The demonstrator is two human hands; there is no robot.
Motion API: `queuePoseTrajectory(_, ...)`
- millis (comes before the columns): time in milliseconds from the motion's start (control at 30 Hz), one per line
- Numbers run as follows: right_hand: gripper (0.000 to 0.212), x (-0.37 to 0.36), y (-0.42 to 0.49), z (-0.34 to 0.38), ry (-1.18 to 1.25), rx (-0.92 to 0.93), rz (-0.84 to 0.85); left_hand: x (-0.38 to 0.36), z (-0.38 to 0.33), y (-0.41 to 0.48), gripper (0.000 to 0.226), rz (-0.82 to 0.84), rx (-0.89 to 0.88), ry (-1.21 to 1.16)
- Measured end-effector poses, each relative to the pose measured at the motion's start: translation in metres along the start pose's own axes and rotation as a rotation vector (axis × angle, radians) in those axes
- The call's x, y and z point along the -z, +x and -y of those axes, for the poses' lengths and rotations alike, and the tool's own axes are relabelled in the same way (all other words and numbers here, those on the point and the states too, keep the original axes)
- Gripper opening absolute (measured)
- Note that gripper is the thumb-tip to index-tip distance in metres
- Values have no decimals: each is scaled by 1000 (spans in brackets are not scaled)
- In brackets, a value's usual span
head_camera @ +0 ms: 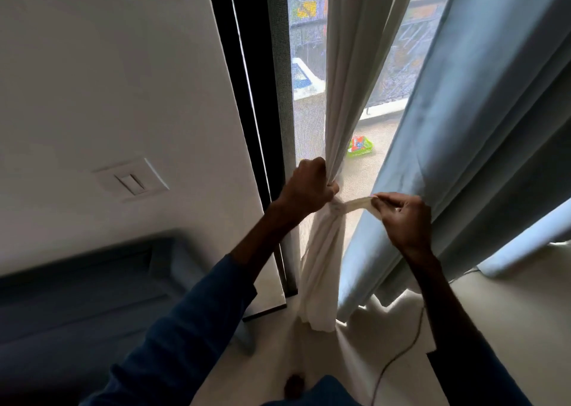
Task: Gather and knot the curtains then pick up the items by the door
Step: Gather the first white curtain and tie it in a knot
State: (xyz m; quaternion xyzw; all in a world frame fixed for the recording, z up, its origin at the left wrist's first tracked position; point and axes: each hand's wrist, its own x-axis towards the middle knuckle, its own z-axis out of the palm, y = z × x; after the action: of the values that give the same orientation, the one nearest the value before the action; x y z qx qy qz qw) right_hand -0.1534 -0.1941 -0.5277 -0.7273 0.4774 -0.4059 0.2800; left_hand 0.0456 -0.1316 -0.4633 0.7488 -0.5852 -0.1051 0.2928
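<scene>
White curtain [336,102] — bunched between both gripping hands.

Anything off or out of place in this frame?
Only a thin cable trails loose across the floor below the blue curtain; possible trip hazard. The white curtain is bunched deliberately, tie strip around it.

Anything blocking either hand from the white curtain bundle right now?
Nothing visible. The left hand grips the gathered white curtain just above the knot, and the right hand pinches the fabric strip pulled from it. The grey-blue curtain hangs to the right, not between.
</scene>
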Motion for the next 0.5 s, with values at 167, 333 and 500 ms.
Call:
queuePoseTrajectory(167, 17, -23, 30, 11, -36, -18, 83, -4, 0, -6, 42, 22, -54, -46)
queuePoseTrajectory(333, 18, -47, 39, 34, -107, 57, 208, 2, 4, -8, 51, 10, -81, -12)
queuePoseTrajectory(500, 15, -65, 32, 38, -86, 84, 228, 4, 16, -10, 62, -7, -108, 19)
